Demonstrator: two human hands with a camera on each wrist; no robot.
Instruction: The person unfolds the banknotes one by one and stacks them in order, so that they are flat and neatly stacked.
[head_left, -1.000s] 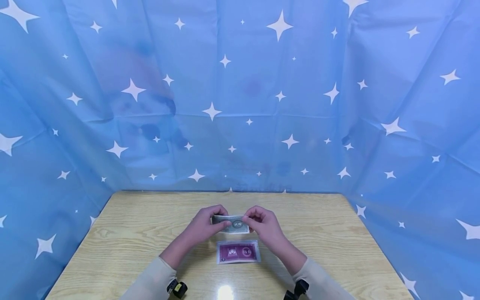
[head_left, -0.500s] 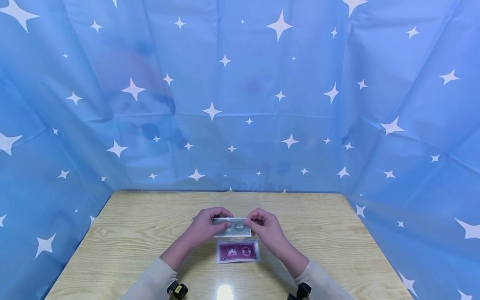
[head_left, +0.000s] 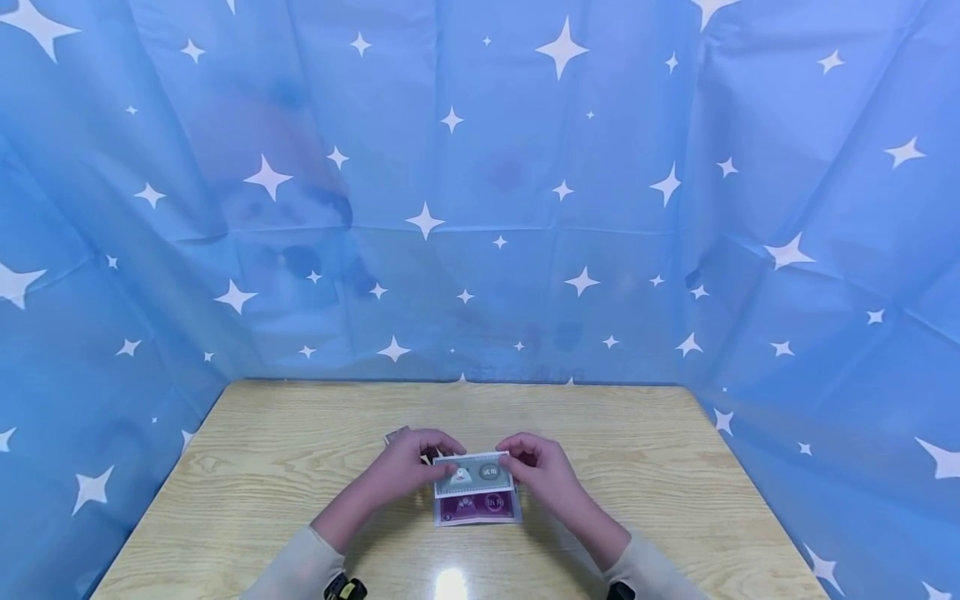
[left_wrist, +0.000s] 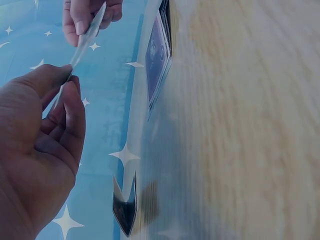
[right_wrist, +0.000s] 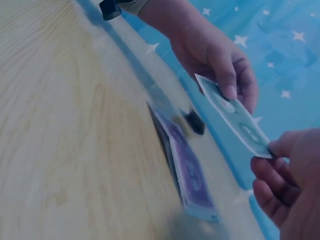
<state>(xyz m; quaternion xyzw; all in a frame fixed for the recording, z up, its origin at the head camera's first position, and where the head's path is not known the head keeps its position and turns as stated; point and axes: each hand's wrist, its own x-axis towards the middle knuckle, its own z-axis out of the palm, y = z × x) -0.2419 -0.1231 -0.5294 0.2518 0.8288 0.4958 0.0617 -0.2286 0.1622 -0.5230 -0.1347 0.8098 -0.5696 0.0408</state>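
A green banknote (head_left: 480,483), which looks like play money, is stretched between both hands above the table. My left hand (head_left: 411,468) pinches its left end between thumb and fingers, and my right hand (head_left: 542,468) pinches the right end. The right wrist view shows the note's printed face tilted, clear of the tabletop. Below it lies a purple banknote (head_left: 480,510) with a white border, its upper part covered by the green note in the head view. In the right wrist view the purple note (right_wrist: 187,165) tops a thin, slightly lifted stack.
A small folded dark piece of paper (left_wrist: 125,210) stands on the wooden table (head_left: 637,467) beyond the left hand, mostly hidden by it in the head view. A blue star-patterned curtain (head_left: 480,208) encloses the table's back and sides.
Both hands have brought the green banknote nearer the body, so it now overlaps the purple one. It has turned more face-up, and the folded paper behind the left hand has come into view.
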